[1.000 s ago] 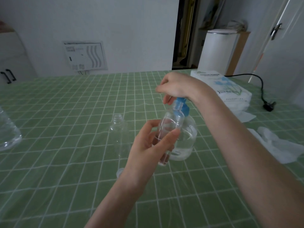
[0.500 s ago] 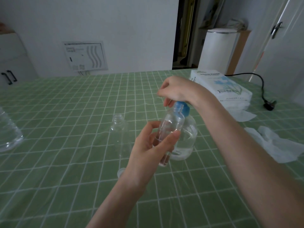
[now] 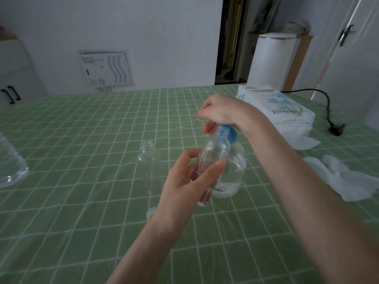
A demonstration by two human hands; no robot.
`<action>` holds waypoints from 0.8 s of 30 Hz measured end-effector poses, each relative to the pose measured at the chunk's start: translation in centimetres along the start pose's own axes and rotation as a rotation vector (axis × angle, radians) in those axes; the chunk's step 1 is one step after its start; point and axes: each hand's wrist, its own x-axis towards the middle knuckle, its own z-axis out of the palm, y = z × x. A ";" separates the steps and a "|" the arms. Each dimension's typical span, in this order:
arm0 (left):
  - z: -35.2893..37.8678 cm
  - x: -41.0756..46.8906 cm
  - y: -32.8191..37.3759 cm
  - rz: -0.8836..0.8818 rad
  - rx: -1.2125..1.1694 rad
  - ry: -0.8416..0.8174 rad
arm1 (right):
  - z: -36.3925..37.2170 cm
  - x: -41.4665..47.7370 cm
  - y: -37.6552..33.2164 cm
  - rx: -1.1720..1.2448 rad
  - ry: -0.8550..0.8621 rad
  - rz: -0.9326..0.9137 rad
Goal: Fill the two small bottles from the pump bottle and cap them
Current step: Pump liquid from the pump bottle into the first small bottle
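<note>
1. Worktop [image 3: 82,140], covered in a green checked cloth; it carries all we list below.
2. Tissue pack [image 3: 274,105], white with blue print, lying at the far right corner.
3. Large clear bottle [image 3: 10,167], cut off by the left edge; we see only part of it.
4. Crumpled tissue [image 3: 348,179], white, at the right edge, nearer to us than the pack.
5. Right hand [image 3: 223,111], reaching in from the right, fingers curled down over the blue top of the pump bottle [image 3: 235,171].
6. Left hand [image 3: 188,181], thumb and fingers pinching the held small bottle [image 3: 213,152] round its middle.
7. Pump bottle, clear, partly filled, standing around the middle of the worktop.
8. Held small bottle, clear, lifted off the cloth and tilted, its neck up against the pump's blue top; we cannot tell how much liquid it holds.
9. Second small bottle [image 3: 148,158], clear, upright, uncapped, just left of the left hand.
10. Plug [image 3: 336,128], black with cable, near the far right edge.
11. Small cap [image 3: 150,213], clear, on the cloth, partly hidden by the left wrist.
</note>
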 end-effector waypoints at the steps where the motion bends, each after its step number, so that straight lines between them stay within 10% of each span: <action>1: 0.0 0.0 0.0 -0.002 0.003 0.001 | 0.1 0.0 0.1 0.003 -0.002 0.004; 24: 0.1 -0.1 -0.1 -0.009 0.020 0.009 | 0.3 0.3 0.2 -0.016 0.009 -0.008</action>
